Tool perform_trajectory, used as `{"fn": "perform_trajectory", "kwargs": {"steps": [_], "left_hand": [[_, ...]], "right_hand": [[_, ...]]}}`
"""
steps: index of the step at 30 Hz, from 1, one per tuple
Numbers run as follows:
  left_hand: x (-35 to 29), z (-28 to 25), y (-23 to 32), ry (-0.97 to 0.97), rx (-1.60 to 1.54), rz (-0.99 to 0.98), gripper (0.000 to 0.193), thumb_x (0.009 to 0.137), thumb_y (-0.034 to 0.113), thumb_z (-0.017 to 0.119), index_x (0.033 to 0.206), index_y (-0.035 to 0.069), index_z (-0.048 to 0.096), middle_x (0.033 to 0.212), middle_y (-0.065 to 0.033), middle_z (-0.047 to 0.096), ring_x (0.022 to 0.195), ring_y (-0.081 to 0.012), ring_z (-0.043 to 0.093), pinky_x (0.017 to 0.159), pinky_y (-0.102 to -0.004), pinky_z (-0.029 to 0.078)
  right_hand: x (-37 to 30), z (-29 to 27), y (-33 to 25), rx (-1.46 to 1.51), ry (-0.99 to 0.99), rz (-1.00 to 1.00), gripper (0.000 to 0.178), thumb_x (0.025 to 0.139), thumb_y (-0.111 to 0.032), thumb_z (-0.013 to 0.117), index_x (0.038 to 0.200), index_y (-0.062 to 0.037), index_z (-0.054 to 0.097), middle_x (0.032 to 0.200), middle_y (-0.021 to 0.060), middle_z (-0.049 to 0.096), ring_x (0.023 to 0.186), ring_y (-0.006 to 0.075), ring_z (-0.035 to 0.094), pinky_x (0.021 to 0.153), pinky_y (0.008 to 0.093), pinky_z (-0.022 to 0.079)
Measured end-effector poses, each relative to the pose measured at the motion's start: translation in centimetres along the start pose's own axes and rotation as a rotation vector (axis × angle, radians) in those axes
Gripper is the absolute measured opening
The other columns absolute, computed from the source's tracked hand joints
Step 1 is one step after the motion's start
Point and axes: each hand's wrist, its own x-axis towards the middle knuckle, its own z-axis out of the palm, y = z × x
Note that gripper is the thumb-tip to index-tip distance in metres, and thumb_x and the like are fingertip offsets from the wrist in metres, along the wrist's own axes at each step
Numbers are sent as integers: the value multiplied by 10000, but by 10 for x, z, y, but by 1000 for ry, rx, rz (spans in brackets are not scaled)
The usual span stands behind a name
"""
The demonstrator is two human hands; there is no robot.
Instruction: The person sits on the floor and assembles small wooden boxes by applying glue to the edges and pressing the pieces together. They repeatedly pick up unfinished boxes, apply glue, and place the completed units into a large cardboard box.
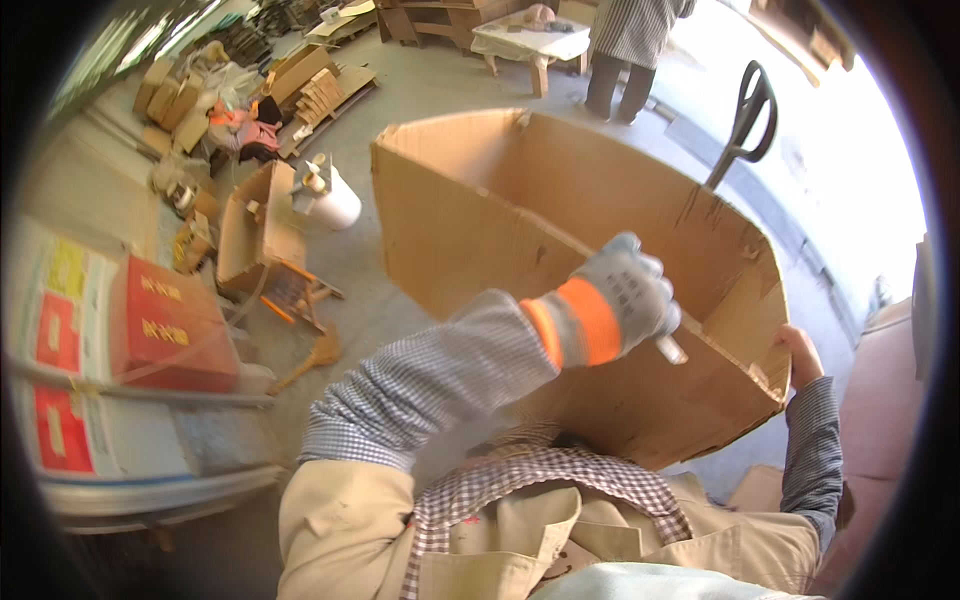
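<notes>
A large open cardboard box (450,240) stands in front of me, its near wall facing me. My left hand (625,300), in a grey glove with an orange band at the wrist, is closed over the box's near rim. A light, flat-ended handle (671,349) sticks out of that fist; the rest of it is hidden by the glove. My right hand (800,355), bare, grips the box at its right corner, with part of the fingers hidden behind the cardboard. The inside of the box shows only bare walls; its bottom is out of sight.
Beyond the box rises a black loop handle (750,120). A white bucket (335,203), a smaller carton (245,225) and a broom (315,355) are to the left, near a red box (170,325). A person (630,50) stands beside a low table (530,40) at the back.
</notes>
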Motion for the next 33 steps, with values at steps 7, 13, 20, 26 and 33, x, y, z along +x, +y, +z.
{"fn": "perform_trajectory", "kwargs": {"steps": [7, 13, 20, 26, 33], "left_hand": [[42, 31, -232, 27, 208, -87, 105, 865, 187, 657, 880, 265, 726, 941, 69, 726, 974, -164, 682, 912, -373, 449], [-57, 123, -410, 883, -1108, -380, 192, 914, 257, 666, 874, 73, 702, 1019, -67, 716, 836, -190, 640, 781, -365, 515], [-215, 280, -403, 728, -1617, -1060, 165, 855, -1, 686, 1009, 28, 741, 848, 6, 669, 742, -72, 586, 635, -227, 473], [-297, 375, -355, 532, -1802, -1430, 324, 802, -30, 760, 649, 113, 512, 892, -52, 713, 743, -68, 579, 695, -253, 499], [-323, 412, -362, 227, -1927, -1751, 301, 781, -54, 783, 720, 99, 531, 983, -109, 734, 838, -119, 660, 784, -261, 551]], "right_hand": [[119, 142, -45, 443, 185, 268, 345, 931, -159, 502, 1183, 65, 572, 1061, 164, 680, 972, 272, 693, 854, 422, 593], [258, 311, -64, 550, 363, 318, 385, 877, -117, 491, 1198, 93, 520, 1088, 235, 652, 908, 371, 705, 696, 495, 643], [397, 458, -35, 695, 809, 321, 373, 836, -105, 553, 1168, 58, 603, 1146, 206, 636, 975, 363, 668, 662, 541, 616], [493, 541, 42, 603, 1068, 491, 498, 798, -171, 633, 1211, 102, 572, 1234, 257, 615, 1063, 320, 654, 903, 441, 548], [542, 560, 159, 1298, 1099, 1119, 486, 871, -104, 643, 1347, -48, 558, 1348, 183, 595, 1242, 276, 576, 1060, 389, 472]]}}
